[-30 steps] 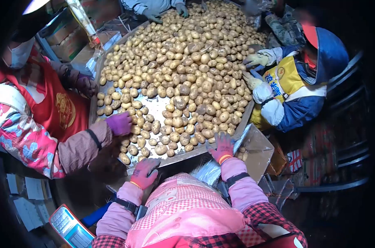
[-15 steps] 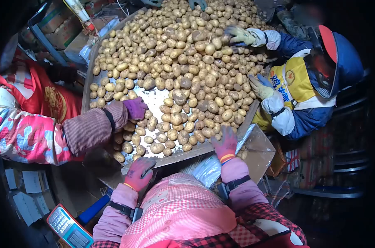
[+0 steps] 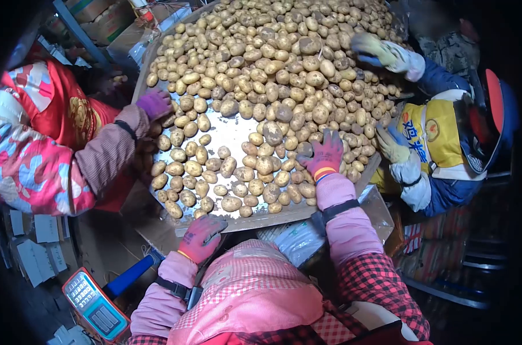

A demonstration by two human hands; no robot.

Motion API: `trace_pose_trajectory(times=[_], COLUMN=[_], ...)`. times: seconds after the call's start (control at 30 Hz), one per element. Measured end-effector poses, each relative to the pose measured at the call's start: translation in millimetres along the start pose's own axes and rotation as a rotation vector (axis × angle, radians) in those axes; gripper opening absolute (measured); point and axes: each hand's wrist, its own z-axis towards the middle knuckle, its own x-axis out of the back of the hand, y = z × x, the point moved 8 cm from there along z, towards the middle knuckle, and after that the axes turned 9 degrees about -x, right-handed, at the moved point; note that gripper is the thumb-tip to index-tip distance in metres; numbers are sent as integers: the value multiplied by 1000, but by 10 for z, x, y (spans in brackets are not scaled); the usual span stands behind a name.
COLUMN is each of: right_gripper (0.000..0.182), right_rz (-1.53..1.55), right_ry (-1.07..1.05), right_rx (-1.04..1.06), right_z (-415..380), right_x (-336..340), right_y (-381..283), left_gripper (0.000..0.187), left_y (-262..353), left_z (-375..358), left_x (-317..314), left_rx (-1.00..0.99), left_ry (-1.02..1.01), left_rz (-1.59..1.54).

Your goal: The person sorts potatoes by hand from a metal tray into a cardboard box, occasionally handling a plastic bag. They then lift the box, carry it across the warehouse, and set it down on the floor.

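A heap of potatoes [image 3: 261,63] covers most of a metal-topped sorting table [image 3: 229,129]. Loose potatoes lie scattered toward the near edge. My right hand [image 3: 325,154], in a pink glove with grey fingers, reaches over the table and touches potatoes at the heap's near right side; its fingers are apart, and I see no potato gripped. At the table's near rim rests my left hand [image 3: 202,237] in a matching glove, fingers stretched along the edge and holding nothing visible. The closest potatoes lie just beyond it.
A co-worker's purple-gloved hand [image 3: 154,104] is at the left rim. Across on the right, another person's two gloved hands [image 3: 376,52] touch the heap. A scale display [image 3: 97,305] stands low at left. Plastic wrapping [image 3: 298,244] and a cardboard box [image 3: 377,213] are below the near edge.
My right hand has moved from the near rim forward onto the potatoes. My left hand stays at the edge. The purple-gloved hand has drawn back to the left rim. The view has shifted.
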Motion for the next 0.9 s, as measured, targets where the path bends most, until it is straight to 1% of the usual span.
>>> trace_pose_trajectory(times=[0.07,0.1,0.13,0.2,0.23,0.27,0.3,0.33,0.37,0.4,0.43,0.47,0.5,0.53,0.57,0.6,0.63,0.67,0.7,0.73,0.77,0.8,0.83,0.87,0.9], right_gripper=[61,62,62,50,36,37,37,40,42,44,43,43,46,49,51,53,53,48,47,46,44,44,44,43,44], right_rz=[51,87,94,1134,1420,1399,1366,1305,1245,1180,1365,1312,1344,1372,1527,1675,1651,1577,1549,1512,1369,1366,1380,1393,1496], right_ry=[2,20,24,-190,-301,-458,-612,-513,-402,-328,-521,-484,-526,-564,-623,-676,-648,-607,-469,-334,-381,-378,-443,-509,-639], right_rx=[-14,-18,-24,50,88,172,254,378,491,633,605,701,682,658,466,261,183,238,353,467,451,451,452,454,407], right_z=[15,-4,19,64,-192,-348,-524,-645,-777,-980,-1147,-1244,-1223,-1199,-1153,-1143,-1172,-1239,-1379,-1523,-1570,-1576,-1579,-1588,-1599], right_x=[-63,-12,-119,-426,-171,15,201,287,374,771,845,979,949,917,887,857,881,823,981,1157,1152,1134,1058,1008,1023], right_y=[-9,-12,63,198,101,-76,-245,-352,-451,-607,-741,-788,-791,-771,-657,-549,-542,-597,-672,-746,-816,-808,-818,-825,-816], left_gripper=[39,39,38,38,38,38,43,52,55,53,53,53,55,56,59,59,60,61,62,62,62,62,62,62,61], left_y=[37,32,1,7,-32,-64,-16,141,330,558,429,305,707,974,847,875,885,887,884,919,970,1022,1039,1036,1084], left_z=[1,-30,-45,6,50,97,234,475,629,793,850,900,1007,1070,1000,991,978,952,926,924,902,874,821,789,762], left_x=[21,17,6,16,10,-42,-149,-126,-83,23,-36,-88,71,125,19,0,16,30,12,27,25,30,35,45,28], left_rx=[-31,-31,-9,10,173,336,397,369,406,534,375,227,247,261,363,358,338,313,355,346,364,385,442,440,445], left_ry=[11,4,2,15,37,61,184,69,167,119,53,22,5,-21,83,65,90,118,106,98,68,41,13,13,-57], left_rz=[-10,-4,-23,-39,-237,-436,-861,-1041,-1349,-1428,-1204,-972,-1235,-1501,-1560,-1564,-1568,-1572,-1589,-1592,-1639,-1686,-1704,-1707,-1741])
